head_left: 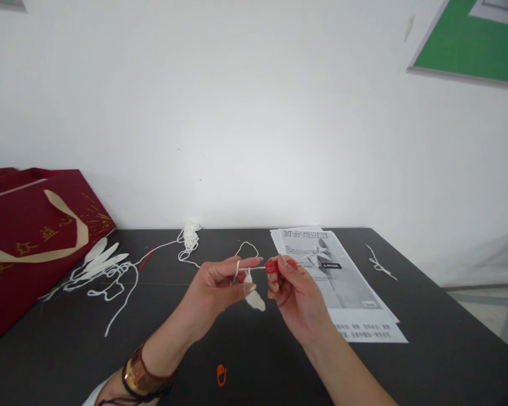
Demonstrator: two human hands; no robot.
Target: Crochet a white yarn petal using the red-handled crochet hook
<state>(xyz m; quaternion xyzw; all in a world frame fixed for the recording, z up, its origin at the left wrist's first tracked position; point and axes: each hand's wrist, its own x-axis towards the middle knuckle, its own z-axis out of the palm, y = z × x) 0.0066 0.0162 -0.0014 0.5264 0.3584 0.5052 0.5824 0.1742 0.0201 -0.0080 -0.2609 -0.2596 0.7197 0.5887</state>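
My left hand (pixel 220 285) is raised over the dark table (pixel 427 349), fingers pinched on a small white crocheted piece (pixel 254 299), with white yarn (pixel 127 276) looped over the index finger. My right hand (pixel 294 293) grips a red-handled crochet hook (pixel 275 265) whose metal tip points left into the work. The yarn trails back to a tangle on the left of the table. A bracelet sits on my left wrist.
A dark red gift bag (pixel 29 237) lies at the left edge, with several finished white petals (pixel 104 256) beside it. Printed instruction sheets (pixel 347 282) lie on the right, near a yarn scrap (pixel 380 264). An orange stitch marker (pixel 221 374) lies close to me. A white wall stands behind.
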